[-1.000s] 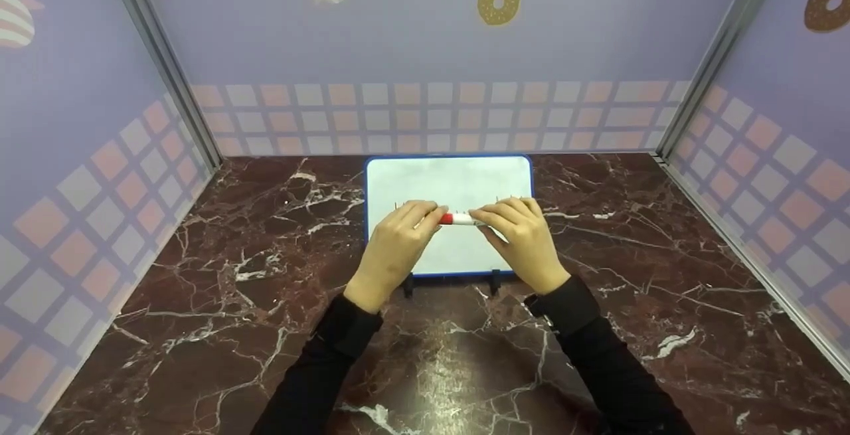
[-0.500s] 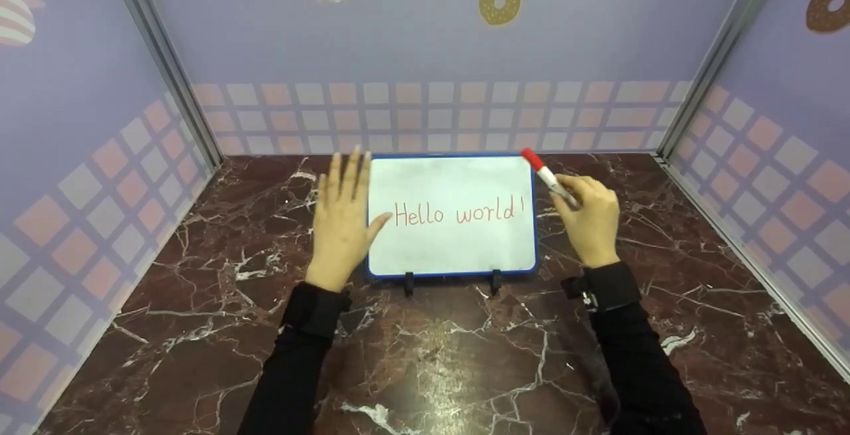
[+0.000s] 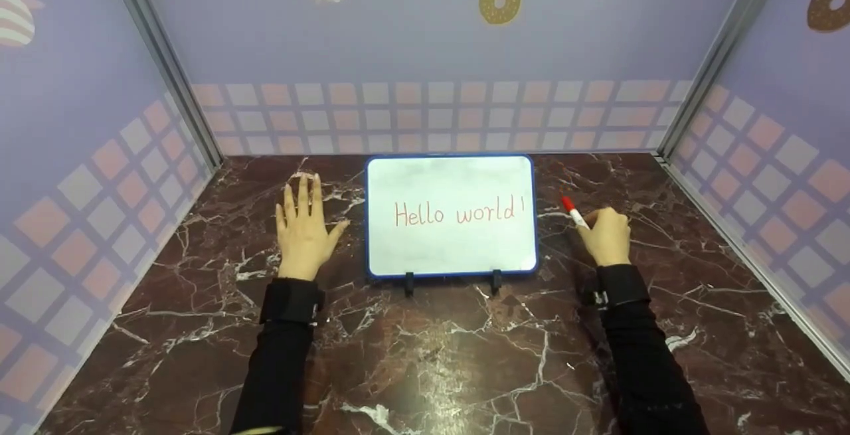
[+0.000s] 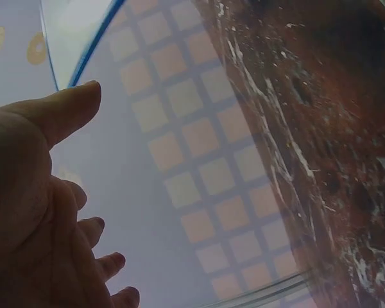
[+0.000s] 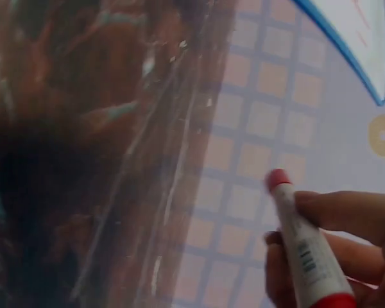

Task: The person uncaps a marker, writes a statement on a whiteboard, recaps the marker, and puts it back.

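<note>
A whiteboard (image 3: 451,249) with a blue frame stands on two black feet at the middle back, with "Hello world!" in red writing. To its left, my left hand (image 3: 305,236) is spread, fingers straight, holding nothing; whether it touches the table I cannot tell. On the board's right side, my right hand (image 3: 607,236) holds a whiteboard marker (image 3: 575,213), white with a red cap. In the right wrist view the thumb and fingers pinch the marker (image 5: 308,250) by its barrel, and both its ends look red.
Beneath everything is a dark red marbled tabletop (image 3: 438,362) with white veins. Lilac panels enclose it at the back (image 3: 412,43) and both sides, with pink and white checks and doughnut drawings.
Both hands were together on the marker in front of the board, its red cap between them. They have parted to either side, the right hand taking the marker, and the writing has come into sight.
</note>
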Demonstrator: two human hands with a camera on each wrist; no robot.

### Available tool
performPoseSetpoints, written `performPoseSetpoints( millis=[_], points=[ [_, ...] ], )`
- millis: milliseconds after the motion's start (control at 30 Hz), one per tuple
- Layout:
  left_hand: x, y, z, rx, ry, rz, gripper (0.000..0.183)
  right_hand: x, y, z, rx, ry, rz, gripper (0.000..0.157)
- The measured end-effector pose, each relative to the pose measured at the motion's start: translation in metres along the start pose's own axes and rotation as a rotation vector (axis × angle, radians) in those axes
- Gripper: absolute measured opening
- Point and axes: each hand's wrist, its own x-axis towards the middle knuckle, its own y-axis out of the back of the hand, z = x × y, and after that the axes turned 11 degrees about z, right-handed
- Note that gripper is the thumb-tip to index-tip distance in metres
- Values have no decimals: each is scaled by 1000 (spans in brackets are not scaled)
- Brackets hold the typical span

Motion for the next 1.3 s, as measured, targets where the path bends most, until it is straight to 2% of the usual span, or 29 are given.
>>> performPoseSetpoints(
  millis=[267, 433, 1067, 1300],
  points=[
    [-1, -2, -6, 20, 30, -121, 89, 0, -12, 13, -59, -7, -108, 24],
    [-1, -2, -6, 17, 31, -135, 89, 0, -17, 14, -109, 0, -180, 28],
    [-2, 3, -2, 28, 38, -174, 87, -4, -23, 8, -92, -68, -205, 35],
    [-2, 3, -3, 34, 36, -174, 87, -3, -23, 8, -90, -55, -212, 41]
  ],
)
